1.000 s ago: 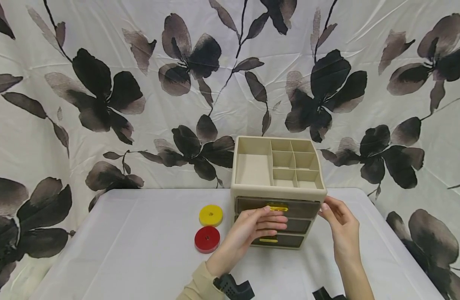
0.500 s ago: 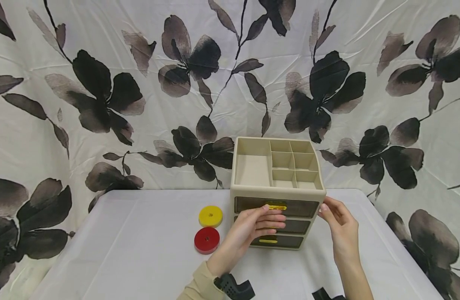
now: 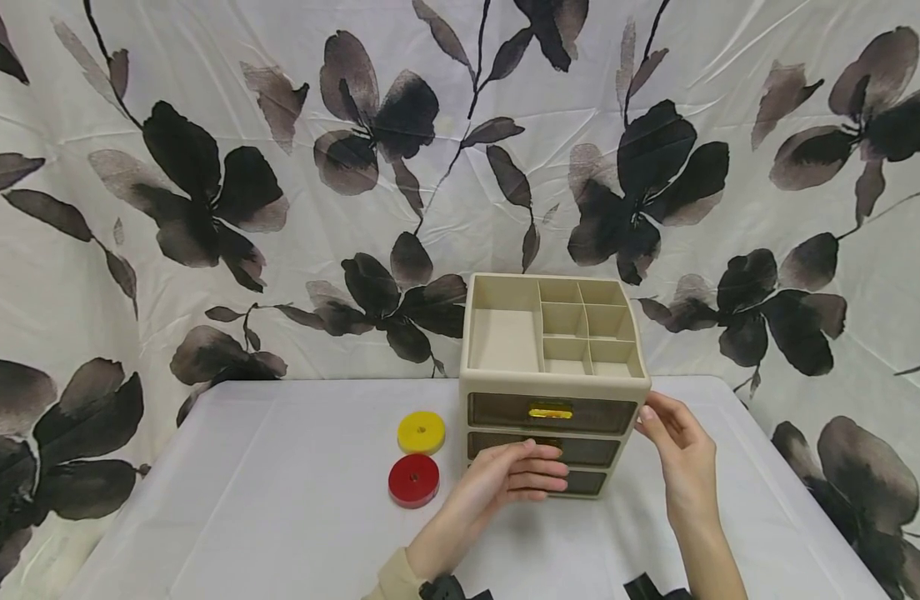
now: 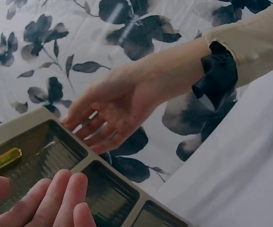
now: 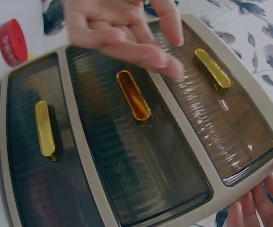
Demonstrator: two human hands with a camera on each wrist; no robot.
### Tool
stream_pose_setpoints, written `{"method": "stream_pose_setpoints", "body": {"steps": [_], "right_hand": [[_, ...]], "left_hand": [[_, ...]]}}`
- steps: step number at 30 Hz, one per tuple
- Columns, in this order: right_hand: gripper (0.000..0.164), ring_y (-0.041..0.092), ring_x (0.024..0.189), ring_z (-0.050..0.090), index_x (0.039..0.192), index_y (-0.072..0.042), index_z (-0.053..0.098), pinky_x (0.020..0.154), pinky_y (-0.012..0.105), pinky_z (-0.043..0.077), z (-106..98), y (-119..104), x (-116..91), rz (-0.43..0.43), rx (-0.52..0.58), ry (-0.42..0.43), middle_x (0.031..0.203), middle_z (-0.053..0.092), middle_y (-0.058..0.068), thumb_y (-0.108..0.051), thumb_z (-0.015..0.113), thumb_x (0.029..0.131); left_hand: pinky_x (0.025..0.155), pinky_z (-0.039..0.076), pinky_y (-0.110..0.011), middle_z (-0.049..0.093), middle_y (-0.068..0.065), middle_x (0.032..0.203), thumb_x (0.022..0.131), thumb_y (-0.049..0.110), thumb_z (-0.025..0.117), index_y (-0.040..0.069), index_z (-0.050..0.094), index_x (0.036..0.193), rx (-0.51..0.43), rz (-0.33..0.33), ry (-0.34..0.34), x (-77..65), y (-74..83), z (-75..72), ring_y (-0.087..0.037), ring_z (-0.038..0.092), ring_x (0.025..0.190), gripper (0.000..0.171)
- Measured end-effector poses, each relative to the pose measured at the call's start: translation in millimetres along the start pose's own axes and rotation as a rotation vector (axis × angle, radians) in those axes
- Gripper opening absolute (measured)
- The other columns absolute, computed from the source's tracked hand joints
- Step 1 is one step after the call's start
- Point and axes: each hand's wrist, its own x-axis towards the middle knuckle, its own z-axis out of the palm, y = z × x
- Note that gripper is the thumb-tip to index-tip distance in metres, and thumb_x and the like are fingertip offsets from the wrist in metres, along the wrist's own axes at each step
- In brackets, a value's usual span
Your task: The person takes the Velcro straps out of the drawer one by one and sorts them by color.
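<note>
Left hand [image 3: 501,477] lowered since earlier: fingers straight, nothing held. Cabinet [image 3: 557,385] just beyond, three drawers [image 3: 497,410] closed. Right hand [image 3: 682,457]: fingers loosely bent, touching cabinet side. Yellow disc [image 3: 421,432], red disc [image 3: 413,481]: left of left hand, outside drawers.

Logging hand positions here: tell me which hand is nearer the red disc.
Left. The left hand is right of the red disc, in front of the drawer unit; the right hand is farther, at the unit's right side.

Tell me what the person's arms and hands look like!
The left hand and right hand show no gloves or rings. The left sleeve and right sleeve look beige. Each wrist wears something black: a left band and a right band, the right one chunky.
</note>
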Motion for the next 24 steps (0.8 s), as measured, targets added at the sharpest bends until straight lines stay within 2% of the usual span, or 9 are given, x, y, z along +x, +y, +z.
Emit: {"method": "stream_pose_setpoints", "body": {"steps": [4, 10, 17, 24], "right_hand": [[0.028, 0.001, 0.096, 0.065, 0.118, -0.001, 0.06, 0.082, 0.012, 0.052, 0.3, -0.8, 0.0, -0.002, 0.004, 0.001, 0.104, 0.067, -0.01, -0.012, 0.062, 0.092], [0.027, 0.001, 0.095, 0.065, 0.118, -0.001, 0.06, 0.082, 0.012, 0.052, 0.4, -1.5, -0.4, -0.005, 0.01, 0.004, 0.103, 0.067, -0.011, -0.011, 0.062, 0.092], [0.027, 0.001, 0.095, 0.065, 0.118, -0.002, 0.06, 0.082, 0.012, 0.052, 0.3, -1.1, -0.6, -0.002, 0.006, -0.002, 0.104, 0.067, -0.011, -0.012, 0.062, 0.093], [0.027, 0.001, 0.095, 0.065, 0.117, -0.002, 0.061, 0.082, 0.012, 0.052, 0.6, -0.8, 0.1, -0.007, 0.009, 0.002, 0.103, 0.067, -0.011, -0.011, 0.062, 0.092]], "left_hand": [[0.081, 0.057, -0.026, 0.073, -0.012, 0.109, 0.097, 0.037, 0.05, 0.001, 0.064, 0.121, 0.018, -0.031, 0.011, 0.0, -10.6, -1.5, -0.021, 0.072, 0.098, 0.045], [0.084, 0.057, -0.029, 0.072, -0.012, 0.11, 0.098, 0.035, 0.049, -0.001, 0.063, 0.121, -0.002, -0.076, 0.024, 5.1, -23.0, -5.5, -0.021, 0.072, 0.099, 0.045], [0.091, 0.055, -0.034, 0.072, -0.011, 0.112, 0.097, 0.036, 0.05, 0.003, 0.063, 0.121, -0.008, -0.084, 0.032, 9.5, -27.7, -8.8, -0.021, 0.071, 0.1, 0.043], [0.088, 0.056, -0.032, 0.072, -0.01, 0.113, 0.097, 0.033, 0.05, 0.006, 0.063, 0.121, -0.02, -0.085, 0.043, 14.3, -26.9, -7.4, -0.022, 0.071, 0.102, 0.039]]}}
